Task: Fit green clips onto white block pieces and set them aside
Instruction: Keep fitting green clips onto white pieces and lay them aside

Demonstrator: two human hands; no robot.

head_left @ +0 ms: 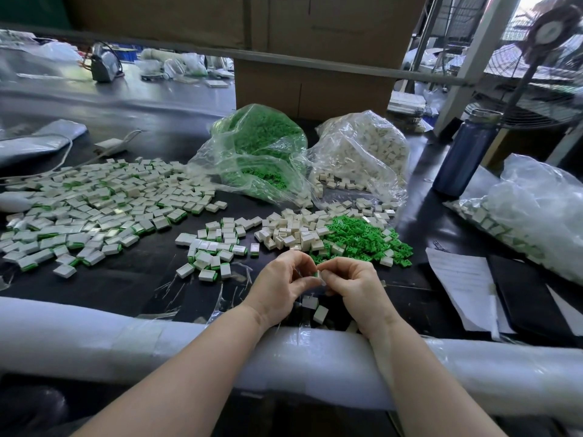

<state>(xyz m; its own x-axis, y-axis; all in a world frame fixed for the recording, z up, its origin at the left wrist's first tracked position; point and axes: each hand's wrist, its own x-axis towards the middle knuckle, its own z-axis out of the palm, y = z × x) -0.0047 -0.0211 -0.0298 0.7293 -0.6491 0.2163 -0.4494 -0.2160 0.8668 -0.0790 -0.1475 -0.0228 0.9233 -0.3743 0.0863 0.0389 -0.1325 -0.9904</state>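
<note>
Over the black worktable [132, 272] you pinched one white block [318, 275] between both hands — left hand [279, 283] and right hand [355, 287], fingertips clamped on it, a green clip [315, 274] seemingly mid-fit — and next, I judged, came pressing it home, then dropping it on the finished pile [211, 252].

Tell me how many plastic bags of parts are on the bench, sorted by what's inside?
Bag of green clips: 1
Bags of white blocks, one behind the loose piles and one at the right edge: 2
Total: 3

No legible text — paper sheet [463, 285] blurred
</note>
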